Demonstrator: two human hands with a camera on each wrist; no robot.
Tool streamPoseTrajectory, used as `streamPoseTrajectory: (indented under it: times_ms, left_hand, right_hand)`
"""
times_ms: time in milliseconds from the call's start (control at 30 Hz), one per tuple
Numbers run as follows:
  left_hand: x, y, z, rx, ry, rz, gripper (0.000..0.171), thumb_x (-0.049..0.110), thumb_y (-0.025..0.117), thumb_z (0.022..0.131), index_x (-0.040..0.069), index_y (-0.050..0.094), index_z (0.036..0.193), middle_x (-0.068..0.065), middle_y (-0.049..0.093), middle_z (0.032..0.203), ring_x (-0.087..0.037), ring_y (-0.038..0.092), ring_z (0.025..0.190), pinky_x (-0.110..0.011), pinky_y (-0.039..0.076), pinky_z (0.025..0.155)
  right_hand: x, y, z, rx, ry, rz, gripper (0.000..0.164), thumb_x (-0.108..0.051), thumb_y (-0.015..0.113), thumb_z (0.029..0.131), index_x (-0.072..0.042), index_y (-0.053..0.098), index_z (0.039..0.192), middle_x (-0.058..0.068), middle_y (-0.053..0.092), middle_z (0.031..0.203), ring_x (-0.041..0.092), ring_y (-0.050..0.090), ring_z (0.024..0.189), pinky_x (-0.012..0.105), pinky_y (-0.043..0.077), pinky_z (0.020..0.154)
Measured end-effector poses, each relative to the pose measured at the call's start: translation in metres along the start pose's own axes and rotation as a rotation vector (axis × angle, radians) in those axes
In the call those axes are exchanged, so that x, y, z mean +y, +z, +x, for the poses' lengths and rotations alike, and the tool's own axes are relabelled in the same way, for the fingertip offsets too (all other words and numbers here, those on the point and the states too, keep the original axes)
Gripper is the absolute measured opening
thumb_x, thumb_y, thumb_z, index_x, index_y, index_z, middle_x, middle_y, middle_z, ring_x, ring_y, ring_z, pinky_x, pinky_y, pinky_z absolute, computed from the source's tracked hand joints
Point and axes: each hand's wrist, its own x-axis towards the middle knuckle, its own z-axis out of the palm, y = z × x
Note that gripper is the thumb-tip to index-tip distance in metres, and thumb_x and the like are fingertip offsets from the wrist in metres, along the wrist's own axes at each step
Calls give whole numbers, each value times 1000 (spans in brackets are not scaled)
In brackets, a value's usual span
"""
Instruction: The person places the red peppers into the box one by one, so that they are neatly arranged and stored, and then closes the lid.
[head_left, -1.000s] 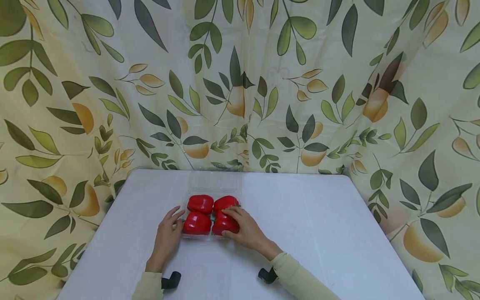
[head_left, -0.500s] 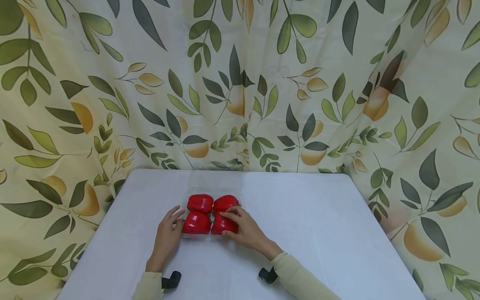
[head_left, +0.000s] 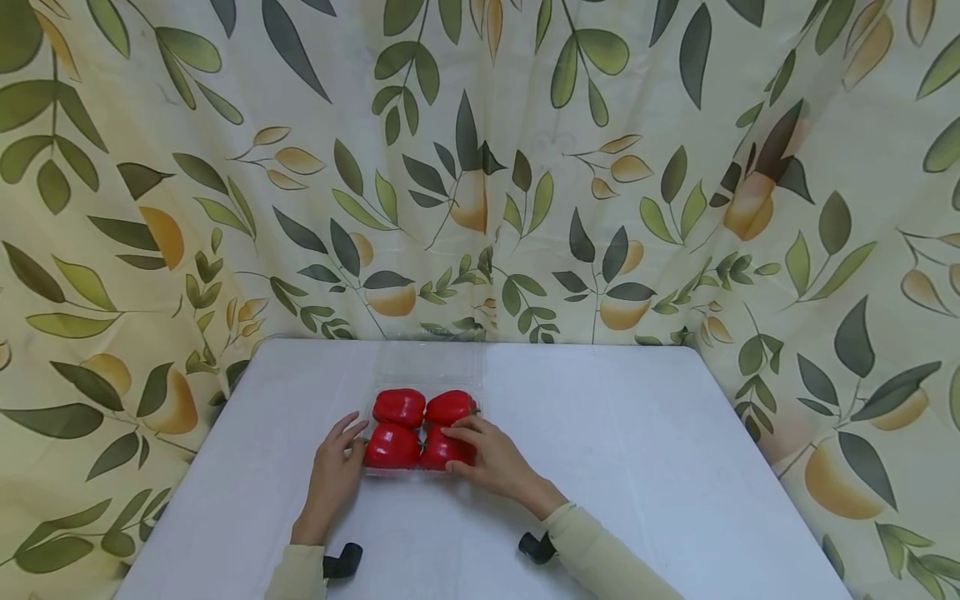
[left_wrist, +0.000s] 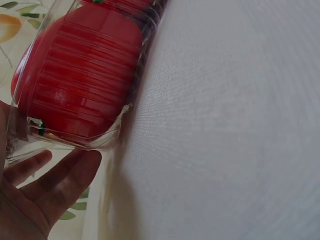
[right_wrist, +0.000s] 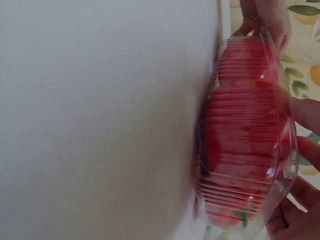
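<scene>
A clear plastic clamshell box [head_left: 393,474] stands on the white table, its transparent lid [head_left: 429,362] folded open toward the back. Inside sit several red bell peppers, in two rows. My right hand [head_left: 501,463] holds the near right bell pepper [head_left: 441,451], thumb at its front and fingers over its top. My left hand [head_left: 337,468] rests against the box's left side, fingers spread and loosely extended, beside the near left bell pepper [head_left: 393,447]. In the left wrist view, fingertips [left_wrist: 91,162] touch the box's end wall. The ribbed wall [right_wrist: 240,130] faces the right wrist camera.
The white table [head_left: 600,433] extends to both sides of the box. A leaf-and-fruit patterned curtain [head_left: 525,208] hangs along its back and sides. Black wrist mounts [head_left: 342,561] show at both sleeves.
The near right bell pepper has shifted slightly left, closer to its neighbour, with my right fingers on it. My left hand has stayed in place at the box.
</scene>
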Motion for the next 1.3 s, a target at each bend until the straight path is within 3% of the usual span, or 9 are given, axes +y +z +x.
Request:
streamPoseTrajectory:
  times_ms: [267,500,633,833,1300]
  left_hand:
    - [-1,1,-1,-13,-14,-4,35,14,55,98,8,63,131,-9,49,148,-33,66,112,-41,60,85]
    - [-2,1,-1,-5,-1,2,34,13,56,98,8,63,131,-9,50,148,-33,66,113,-42,60,85]
    - [-2,1,-1,-8,4,7,35,14,57,97,8,63,131,-9,49,148,-34,65,115,-42,59,86]
    - [-2,0,-1,-14,4,8,35,14,56,98,9,62,132,-9,49,149,-33,65,114,-41,60,86]
    - [0,-1,-1,-1,7,-3,35,14,55,98,8,63,132,-9,50,148,-33,66,113,-42,60,86]
  right_hand:
    - [1,0,0,10,10,57,51,-33,75,85,-23,59,133,-2,56,131,15,54,123,32,57,93]
    - [2,-11,2,123,2,205,38,-20,69,89,-15,62,126,-1,60,126,19,60,113,38,60,87]
    - [5,-20,6,167,12,232,36,-19,67,90,-11,62,125,3,62,124,25,62,111,38,60,85]
    - [11,-34,13,196,89,259,38,-19,68,89,-11,61,126,8,63,125,30,62,112,45,60,85]
    - [26,-51,28,273,234,382,36,-17,67,91,-17,61,126,5,63,126,25,64,112,38,58,91]
